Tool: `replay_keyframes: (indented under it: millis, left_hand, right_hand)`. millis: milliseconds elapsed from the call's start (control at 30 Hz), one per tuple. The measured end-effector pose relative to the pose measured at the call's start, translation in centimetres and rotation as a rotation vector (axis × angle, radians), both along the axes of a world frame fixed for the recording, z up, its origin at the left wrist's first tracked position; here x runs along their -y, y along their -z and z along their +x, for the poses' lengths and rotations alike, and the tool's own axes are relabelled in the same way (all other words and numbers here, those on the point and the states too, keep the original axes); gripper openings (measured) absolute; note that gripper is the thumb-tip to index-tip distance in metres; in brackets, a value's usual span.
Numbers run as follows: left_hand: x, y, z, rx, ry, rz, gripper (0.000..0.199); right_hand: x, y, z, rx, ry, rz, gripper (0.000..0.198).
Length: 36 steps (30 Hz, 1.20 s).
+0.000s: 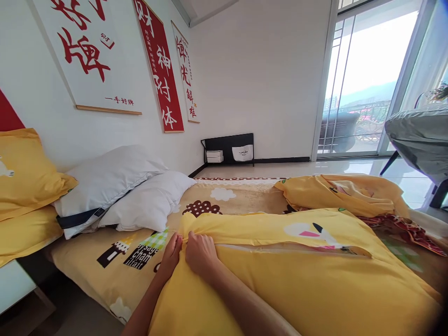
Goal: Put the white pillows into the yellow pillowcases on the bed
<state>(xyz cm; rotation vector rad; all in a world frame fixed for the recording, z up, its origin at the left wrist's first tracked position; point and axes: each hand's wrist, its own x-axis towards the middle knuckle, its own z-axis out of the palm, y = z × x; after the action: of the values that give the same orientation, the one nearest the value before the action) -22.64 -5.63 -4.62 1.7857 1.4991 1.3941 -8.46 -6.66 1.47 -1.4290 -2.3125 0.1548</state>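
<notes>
A yellow duvet cover (280, 275) with a printed white animal lies on the bed nearest me. A long slit runs along it, edged by what looks like a pale zipper strip (252, 247). At the slit's left end, my right hand (201, 252) is closed on the bunched fabric. Just to its left, my left hand (171, 254) grips the cover's edge, fingers wrapped around it. The two hands are nearly touching. My fingertips are partly hidden by the hands themselves and the cloth.
Two white pillows (112, 177) and yellow pillows (26, 186) lie at the left. A patterned sheet (105, 275) covers the bed. Crumpled yellow cloth (343, 193) rests at the far right. Beyond are a low black rack (229, 144), a covered piece of furniture (420, 140) and a glass door (371, 84).
</notes>
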Motion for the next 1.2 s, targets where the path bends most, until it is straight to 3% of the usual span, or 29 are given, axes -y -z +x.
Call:
replay_keyframes:
  millis: [200, 467, 767, 1000, 1200]
  left_hand:
    - [1.6, -1.2, 0.4, -0.134, -0.092, 0.178, 0.038]
    - [2.9, -4.2, 0.7, -0.159, -0.078, 0.311, 0.032]
    - [2.5, -1.8, 0.3, -0.128, -0.147, 0.325, 0.036]
    - [2.6, -2.8, 0.5, -0.194, -0.141, 0.316, 0.033]
    - [2.0, -2.4, 0.5, -0.195, -0.138, 0.266, 0.033]
  right_hand:
    - [2.2, -1.2, 1.3, 0.007, 0.008, 0.014, 0.018]
    - [4.3, -3.9, 5.7, 0.05, 0.119, 0.014, 0.017]
    - [3.9, -5.1, 13.9, 0.02, 0.239, -0.095, 0.011]
    - [3.4, -6.5, 20.4, -0.01, 0.298, -0.145, 0.01]
    - [2.9, -6.7, 25.3, -0.087, 0.32, -0.303, 0.019]
